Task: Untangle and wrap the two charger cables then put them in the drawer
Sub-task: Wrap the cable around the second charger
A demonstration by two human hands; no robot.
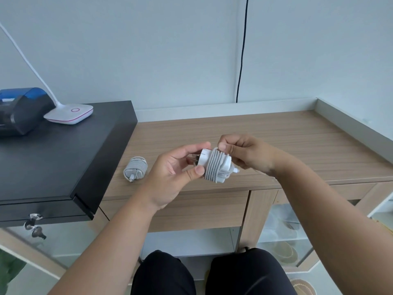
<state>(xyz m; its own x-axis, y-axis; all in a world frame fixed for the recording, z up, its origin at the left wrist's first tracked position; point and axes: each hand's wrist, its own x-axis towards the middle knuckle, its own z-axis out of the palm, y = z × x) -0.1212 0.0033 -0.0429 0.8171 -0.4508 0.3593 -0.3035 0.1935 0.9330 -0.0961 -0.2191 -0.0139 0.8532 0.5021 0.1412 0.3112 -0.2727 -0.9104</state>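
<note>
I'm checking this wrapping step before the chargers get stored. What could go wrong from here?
The cable end sticks out loose from the coils on the held charger; if the right hand lets go before it is tucked, the wrap may spring open. The left hand grips near the bare prongs, so its hold could slip. The drawer looks closed, so opening it will likely need a free hand.
</note>
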